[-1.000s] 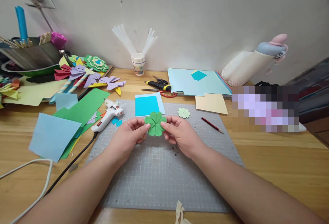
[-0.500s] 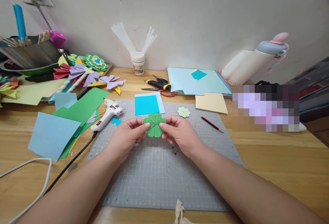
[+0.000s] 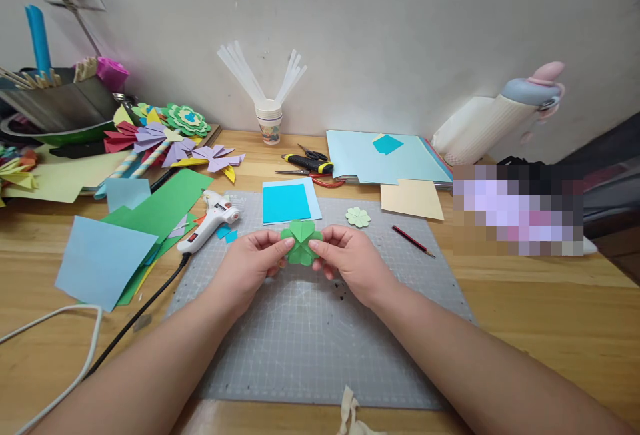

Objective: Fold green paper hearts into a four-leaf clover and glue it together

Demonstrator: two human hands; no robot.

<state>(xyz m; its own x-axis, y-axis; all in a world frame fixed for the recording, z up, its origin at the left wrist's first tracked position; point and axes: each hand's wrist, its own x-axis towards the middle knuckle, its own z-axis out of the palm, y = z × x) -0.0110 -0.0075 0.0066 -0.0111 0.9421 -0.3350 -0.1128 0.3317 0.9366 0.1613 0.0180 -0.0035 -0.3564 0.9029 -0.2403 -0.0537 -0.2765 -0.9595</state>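
A green paper flower (image 3: 301, 243) with creased, heart-shaped petals is held up above the grey cutting mat (image 3: 310, 348). My left hand (image 3: 253, 262) pinches its left petals between thumb and fingers. On the opposite side, my right hand (image 3: 350, 262) grips it the same way, the thumb near the flower's middle. Beyond it lie bright blue paper squares (image 3: 286, 203) on a paler sheet. A pale green paper flower (image 3: 358, 217) rests flat on the mat to the right, with a pencil (image 3: 413, 241) farther over.
A white hot glue gun (image 3: 210, 222) with a black cord lies left, beside green and blue paper sheets (image 3: 105, 262). Scissors and yellow-handled pliers (image 3: 307, 163) lie behind the mat. A paper cup (image 3: 269, 122) of white sticks stands by the wall; a bottle (image 3: 500, 122) leans at right.
The green flower's petals have folded inward along the creases, so it looks narrower and less flat. My hands have come very slightly closer together, both still gripping it.
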